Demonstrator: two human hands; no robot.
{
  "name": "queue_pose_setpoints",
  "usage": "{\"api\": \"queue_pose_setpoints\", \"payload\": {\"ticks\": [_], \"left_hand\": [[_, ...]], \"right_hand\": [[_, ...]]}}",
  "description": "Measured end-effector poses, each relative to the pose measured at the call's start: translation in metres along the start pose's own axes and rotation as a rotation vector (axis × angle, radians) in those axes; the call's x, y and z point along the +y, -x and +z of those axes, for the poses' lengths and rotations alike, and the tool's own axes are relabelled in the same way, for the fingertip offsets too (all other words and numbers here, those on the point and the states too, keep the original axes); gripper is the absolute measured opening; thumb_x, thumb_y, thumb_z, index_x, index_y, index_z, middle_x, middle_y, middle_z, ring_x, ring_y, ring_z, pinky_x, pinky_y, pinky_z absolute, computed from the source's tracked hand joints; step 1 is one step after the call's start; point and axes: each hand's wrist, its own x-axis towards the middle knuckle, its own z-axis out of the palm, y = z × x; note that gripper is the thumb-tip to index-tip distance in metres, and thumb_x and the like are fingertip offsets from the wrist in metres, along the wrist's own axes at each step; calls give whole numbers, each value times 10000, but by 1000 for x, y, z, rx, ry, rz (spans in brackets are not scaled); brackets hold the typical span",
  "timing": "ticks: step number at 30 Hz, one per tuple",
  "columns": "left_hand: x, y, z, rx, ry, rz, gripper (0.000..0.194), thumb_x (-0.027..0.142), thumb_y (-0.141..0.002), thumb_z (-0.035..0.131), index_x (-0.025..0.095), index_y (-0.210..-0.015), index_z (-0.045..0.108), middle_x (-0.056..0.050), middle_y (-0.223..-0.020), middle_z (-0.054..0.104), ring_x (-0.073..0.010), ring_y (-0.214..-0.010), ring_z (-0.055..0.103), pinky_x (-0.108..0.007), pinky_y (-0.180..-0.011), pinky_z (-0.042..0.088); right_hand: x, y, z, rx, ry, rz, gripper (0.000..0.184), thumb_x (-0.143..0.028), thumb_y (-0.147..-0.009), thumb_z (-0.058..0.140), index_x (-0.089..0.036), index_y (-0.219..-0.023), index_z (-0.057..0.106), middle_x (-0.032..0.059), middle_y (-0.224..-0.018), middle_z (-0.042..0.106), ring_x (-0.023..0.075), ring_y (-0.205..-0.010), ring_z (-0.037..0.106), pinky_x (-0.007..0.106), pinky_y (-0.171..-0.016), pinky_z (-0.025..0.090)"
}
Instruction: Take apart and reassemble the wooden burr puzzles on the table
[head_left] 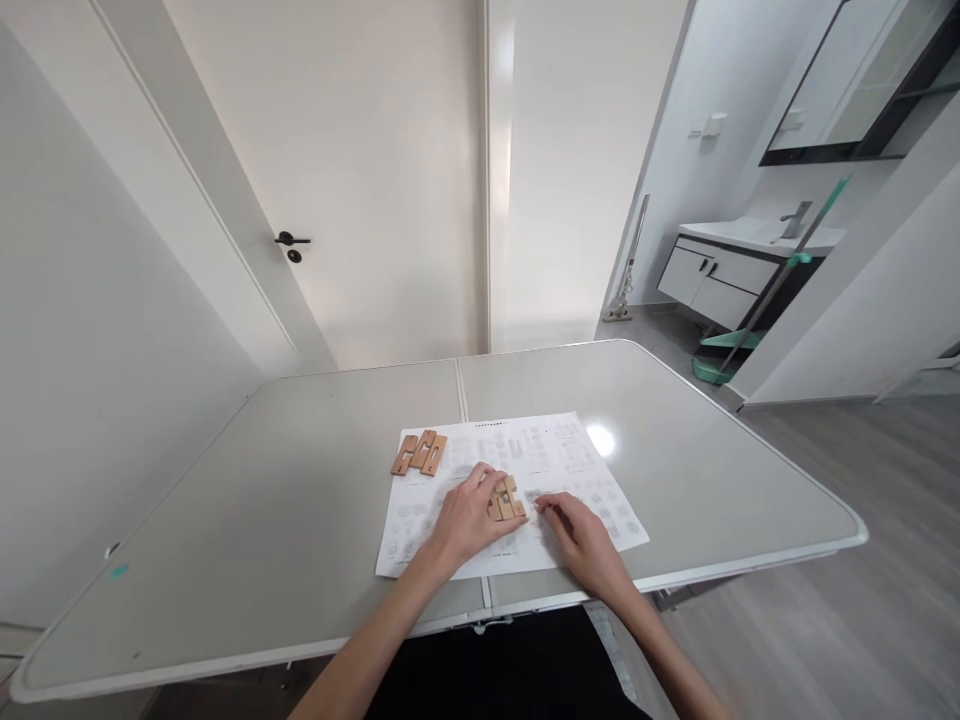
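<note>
My left hand (469, 515) curves around a small group of notched wooden puzzle pieces (510, 500), thumb at the near edge and fingers over the far left side. These pieces lie together on a printed sheet of paper (465, 555). Just to their right rests my right hand (581, 540), apart from the wood, with its fingers curled in and the tips brought together low over the paper. Whatever may be between those tips is too small to make out. More wooden puzzle pieces (420, 453), flat and slotted, sit at the sheet's upper left corner.
The sheet lies across the seam of a grey folding table (300, 500) with a pale rim. A white door (375, 180) with a black handle (291, 240) stands beyond. At right are a washbasin cabinet (720, 280), a mop (630, 265) and a green dustpan (712, 372).
</note>
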Motion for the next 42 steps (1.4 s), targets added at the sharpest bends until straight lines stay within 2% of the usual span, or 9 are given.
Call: {"api": "queue_pose_setpoints", "payload": {"ticks": [7,13,18,22,24,27,30,34,42], "left_hand": [[-48,55,-50,259,-90,-292,500,538,-751,806,299,-1168,670,-67,-1219,637,-292,-977,685,-396,-854,555],[-75,72,-69,305,-317,-531,504,549,-808,738,261,-1211,644,-64,-1182,636,-271,-944,700,-372,-805,545],[-74,61,-64,279,-375,-560,550,613,-840,678,238,-1239,626,-81,-1208,631,-274,-891,704,-370,-713,526],[-78,62,-63,318,-321,-540,609,632,-840,675,239,-1294,578,-94,-1287,610,-285,-952,699,-373,-742,526],[-87,64,-66,364,-274,-522,616,648,-858,645,228,-1302,563,-98,-1282,614,-256,-888,694,-376,-769,530],[-109,64,-79,427,-222,-473,524,607,-935,534,199,-1259,576,-89,-1213,642,-165,-629,607,-371,-763,532],[-139,57,-98,463,-211,-456,443,554,-954,473,190,-1159,621,-91,-1165,667,-163,-623,584,-359,-787,529],[-168,50,-118,463,-142,-540,408,533,-949,457,194,-1066,652,-82,-1076,734,-187,-680,645,-342,-790,527],[-173,56,-115,382,-87,-557,407,552,-918,484,220,-998,706,-31,-869,778,-208,-725,679,-305,-728,499]], "right_hand": [[-4,3,-1,5,-13,51,337,-465,-1022,457,-237,-1102,692,117,-1086,740,299,-995,685,449,-880,559],[-8,4,-2,-11,-1,73,341,-470,-1022,458,-232,-1101,688,115,-1069,739,295,-966,682,438,-850,558],[-7,4,-3,-15,8,82,354,-492,-1017,467,-235,-1094,699,114,-1060,743,296,-952,688,427,-820,566],[-6,5,-2,-24,5,84,356,-494,-1024,456,-236,-1094,691,116,-1064,739,297,-955,682,434,-829,562],[-5,5,-2,-31,3,85,356,-495,-1027,451,-239,-1098,687,116,-1067,737,298,-955,680,433,-822,559],[-6,5,-2,-35,4,92,347,-494,-1027,455,-245,-1093,687,110,-1064,740,294,-945,681,413,-784,557],[-7,5,-3,-27,7,91,335,-493,-1021,469,-251,-1085,691,95,-1051,744,284,-927,686,398,-772,554],[-6,5,-3,-34,10,94,341,-494,-1022,462,-247,-1085,688,96,-1043,743,284,-924,684,397,-769,549],[-5,6,-3,-44,5,106,341,-487,-1026,459,-236,-1093,680,104,-1068,738,285,-943,678,410,-815,542]]}}
